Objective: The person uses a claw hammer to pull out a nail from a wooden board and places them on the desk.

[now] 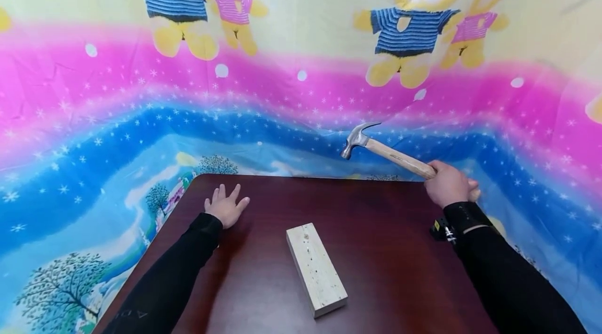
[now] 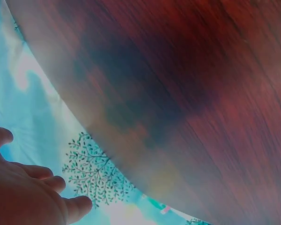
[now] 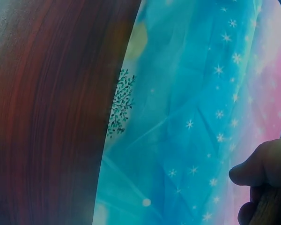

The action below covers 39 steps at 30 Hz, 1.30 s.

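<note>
One claw hammer [image 1: 356, 138], probably stiff and head-heavy, best held low on its handle [image 1: 400, 159] where the right hand [image 1: 449, 185] is clamped, shows against the cloth [image 1: 301, 101], while the left hand [image 1: 227, 208], fingers apart, is left of the wooden block [image 1: 316, 268] on the counter [image 1: 385, 240].

Hammer [image 1: 397, 158] partly hidden by right hand [image 1: 449, 185], table [image 1: 390, 250] cut off below

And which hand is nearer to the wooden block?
The left hand is nearer, to the left of the block; the right hand, holding the hammer, is farther, to the block's right.
</note>
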{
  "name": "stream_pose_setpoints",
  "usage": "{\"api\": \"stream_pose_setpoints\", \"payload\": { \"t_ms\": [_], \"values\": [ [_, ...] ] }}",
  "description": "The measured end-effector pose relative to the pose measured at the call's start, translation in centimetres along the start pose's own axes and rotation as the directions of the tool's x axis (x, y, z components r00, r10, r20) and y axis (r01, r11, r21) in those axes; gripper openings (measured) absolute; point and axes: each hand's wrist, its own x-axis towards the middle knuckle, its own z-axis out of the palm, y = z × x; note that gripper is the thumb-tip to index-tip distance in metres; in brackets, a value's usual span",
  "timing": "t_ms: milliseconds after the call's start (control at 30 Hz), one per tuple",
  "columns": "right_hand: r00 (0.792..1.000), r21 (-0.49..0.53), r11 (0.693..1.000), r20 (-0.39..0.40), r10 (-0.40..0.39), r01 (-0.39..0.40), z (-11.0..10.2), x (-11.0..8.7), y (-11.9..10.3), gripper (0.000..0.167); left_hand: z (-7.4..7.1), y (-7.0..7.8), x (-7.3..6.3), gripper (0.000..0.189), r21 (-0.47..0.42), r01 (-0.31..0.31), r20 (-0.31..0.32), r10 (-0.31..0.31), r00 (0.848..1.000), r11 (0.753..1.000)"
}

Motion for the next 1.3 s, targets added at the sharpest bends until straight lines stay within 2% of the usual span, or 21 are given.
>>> {"api": "stream_pose_setpoints", "payload": {
  "t_ms": [200, 467, 633, 733, 867, 933, 1000, 1100, 1233, 1300],
  "values": [
    [1.0, 0.021, 1.0, 0.0, -0.001, 0.001, 1.4, -0.1, -0.4, 0.038, 0.5, 0.1, 0.3, 0.077, -0.018, 0.002, 0.008, -0.002, 1.0, 1.0],
    [0.996, 0.011, 0.998, -0.078, -0.053, 0.054, 2.3, 0.3, -2.3, 0.037, 0.2, 0.5, 1.0, 0.077, -0.031, -0.025, -0.002, 0.025, 1.0, 0.999],
    [0.994, -0.022, 0.996, -0.069, -0.086, 0.085, 2.8, -0.4, -3.4, 0.038, -0.3, 2.4, 1.1, 0.071, -0.05, -0.121, -0.079, 0.116, 0.99, 0.991],
    [0.992, -0.023, 0.994, -0.061, -0.11, 0.109, 3.3, -1.0, -4.0, 0.038, -0.1, 4.1, 1.2, 0.07, -0.068, -0.195, -0.124, 0.185, 0.975, 0.979],
    [0.988, 0.006, 0.989, -0.055, -0.147, 0.148, 4.0, -1.4, -5.2, 0.036, -0.2, 6.6, 1.3, 0.071, -0.151, -0.282, -0.177, 0.255, 0.951, 0.947],
    [0.986, 0.015, 0.987, -0.051, -0.16, 0.161, 4.2, -1.6, -5.8, 0.035, -0.3, 7.8, 1.3, 0.074, -0.223, -0.326, -0.196, 0.286, 0.938, 0.919],
    [0.983, 0.021, 0.984, -0.048, -0.178, 0.179, 4.5, -1.8, -6.3, 0.036, -0.3, 8.8, 1.3, 0.078, -0.31, -0.369, -0.208, 0.317, 0.925, 0.876],
    [0.979, 0.006, 0.98, -0.054, -0.198, 0.199, 4.8, -2.3, -7.0, 0.038, -0.4, 10.2, 1.3, 0.088, -0.482, -0.407, -0.19, 0.361, 0.913, 0.776],
    [0.969, -0.007, 0.972, -0.076, -0.234, 0.234, 5.2, -2.5, -7.9, 0.04, -0.6, 11.5, 1.2, 0.103, -0.664, -0.394, -0.16, 0.394, 0.905, 0.636],
    [0.963, -0.015, 0.968, -0.094, -0.252, 0.252, 5.6, -2.5, -8.2, 0.041, -0.7, 11.8, 1.2, 0.105, -0.709, -0.388, -0.161, 0.4, 0.902, 0.589]
  ]
}}
